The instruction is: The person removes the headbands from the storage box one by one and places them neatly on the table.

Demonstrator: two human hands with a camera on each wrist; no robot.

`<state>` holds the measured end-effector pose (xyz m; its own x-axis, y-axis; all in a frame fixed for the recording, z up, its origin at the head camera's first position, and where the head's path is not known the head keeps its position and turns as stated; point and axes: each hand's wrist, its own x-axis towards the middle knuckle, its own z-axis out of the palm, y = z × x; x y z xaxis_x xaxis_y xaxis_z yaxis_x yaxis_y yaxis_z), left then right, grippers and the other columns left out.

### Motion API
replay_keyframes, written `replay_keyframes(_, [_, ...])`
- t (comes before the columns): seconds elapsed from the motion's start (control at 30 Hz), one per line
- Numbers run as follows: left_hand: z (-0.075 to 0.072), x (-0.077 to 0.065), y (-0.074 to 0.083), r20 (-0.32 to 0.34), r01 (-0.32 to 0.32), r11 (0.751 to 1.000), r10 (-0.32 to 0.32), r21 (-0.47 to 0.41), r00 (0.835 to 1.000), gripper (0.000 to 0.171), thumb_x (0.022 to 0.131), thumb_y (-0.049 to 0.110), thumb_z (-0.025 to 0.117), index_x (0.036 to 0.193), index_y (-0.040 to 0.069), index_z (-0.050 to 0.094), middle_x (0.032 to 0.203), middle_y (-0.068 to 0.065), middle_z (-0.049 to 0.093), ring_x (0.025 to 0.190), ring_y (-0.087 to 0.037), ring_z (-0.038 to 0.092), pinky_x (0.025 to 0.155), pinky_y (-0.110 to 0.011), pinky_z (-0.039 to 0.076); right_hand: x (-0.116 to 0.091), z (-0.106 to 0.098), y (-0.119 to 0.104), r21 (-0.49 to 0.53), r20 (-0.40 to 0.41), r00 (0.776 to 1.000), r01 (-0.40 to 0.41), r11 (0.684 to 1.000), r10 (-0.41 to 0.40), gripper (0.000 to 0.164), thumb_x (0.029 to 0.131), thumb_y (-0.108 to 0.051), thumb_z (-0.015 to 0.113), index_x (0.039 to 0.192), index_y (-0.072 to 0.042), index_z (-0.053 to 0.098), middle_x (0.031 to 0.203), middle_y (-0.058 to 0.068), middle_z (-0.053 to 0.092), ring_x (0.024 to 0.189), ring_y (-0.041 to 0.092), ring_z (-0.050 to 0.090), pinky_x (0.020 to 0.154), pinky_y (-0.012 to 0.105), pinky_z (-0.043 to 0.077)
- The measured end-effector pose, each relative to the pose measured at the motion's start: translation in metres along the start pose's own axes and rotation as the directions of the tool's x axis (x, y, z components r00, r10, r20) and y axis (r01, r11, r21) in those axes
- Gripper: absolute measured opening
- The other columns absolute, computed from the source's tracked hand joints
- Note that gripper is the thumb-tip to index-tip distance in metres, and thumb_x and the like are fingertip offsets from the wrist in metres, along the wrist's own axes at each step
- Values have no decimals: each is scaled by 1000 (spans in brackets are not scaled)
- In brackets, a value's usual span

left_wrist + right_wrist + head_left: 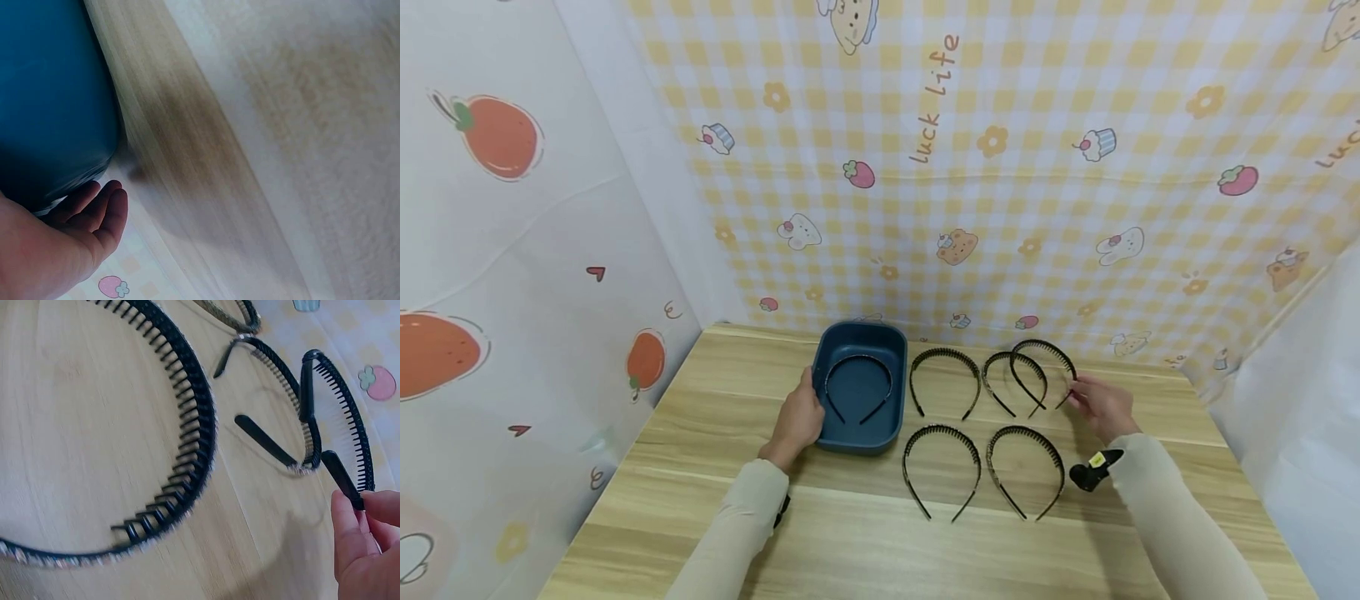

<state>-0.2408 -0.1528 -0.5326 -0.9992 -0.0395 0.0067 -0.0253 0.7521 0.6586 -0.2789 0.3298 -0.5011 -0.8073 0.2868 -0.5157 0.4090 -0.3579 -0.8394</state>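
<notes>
A black toothed headband (1043,342) is lifted at the right, and my right hand (1101,406) pinches one end of it between thumb and fingers. In the right wrist view that headband (357,428) stands tilted above the wood. Just beside it lies another headband (1015,357), partly overlapped in the head view. My left hand (799,418) grips the left side of a dark blue plastic bin (898,408); the left wrist view shows curled fingers (112,219) against its outer wall. Inside the bin lies one thin headband (859,358).
Three more headbands lie right of the bin: one at the back (945,352), one in front (942,429) and one at front right (1026,431). Behind the wooden table (865,550) hangs a checked cloth (985,208). A white printed sheet (550,233) borders the left side.
</notes>
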Motion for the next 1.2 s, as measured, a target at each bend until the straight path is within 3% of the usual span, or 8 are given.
replay_keyframes(0.2, [0, 0, 0, 0, -4, 1000, 4, -3, 1000, 57, 99, 0, 36, 154, -5, 21, 71, -8, 55, 66, -21, 57, 71, -43, 50, 1, -13, -3, 19, -52, 998, -19, 1000, 20, 34, 91, 12, 58, 73, -12, 73, 66, -3, 69, 63, 8, 68, 72, 20, 57])
replay_keyframes(0.4, [0, 1, 1, 3, -6, 1000, 6, 3, 1000, 56, 100, 1, 35, 154, -5, 21, 79, -12, 61, 75, -25, 63, 77, -46, 52, 1, -25, -5, 40, -48, 998, -29, 999, 31, 37, 91, 14, 56, 69, -12, 72, 67, -3, 68, 64, 9, 68, 74, 21, 57])
replay_keyframes(0.57, [0, 0, 2, 0, 6, 1000, -6, 6, 1000, 56, 100, 1, 36, 154, -4, 22, 81, -13, 63, 78, -26, 64, 79, -46, 53, 2, -32, -7, 63, -91, 995, -28, 998, 33, 37, 90, 14, 57, 68, -12, 72, 66, -3, 68, 62, 9, 68, 74, 21, 57])
replay_keyframes(0.93, [-1, -1, 2, 0, 13, 1000, -13, -5, 1000, 57, 99, 0, 36, 154, -5, 21, 82, -13, 63, 74, -23, 60, 77, -45, 52, 6, -49, -10, 68, -235, 970, -49, 997, 63, 39, 87, 13, 64, 57, -12, 68, 60, -2, 65, 62, 11, 69, 69, 22, 58])
replay_keyframes(1.2, [1, 0, -1, -6, 9, 1000, -9, 4, 1000, 56, 100, 2, 36, 154, -4, 22, 92, -18, 66, 80, -26, 64, 79, -46, 53, 6, -53, -10, 80, -262, 960, -79, 994, 98, 41, 89, 11, 62, 57, -15, 66, 60, -3, 64, 60, 9, 66, 72, 20, 57])
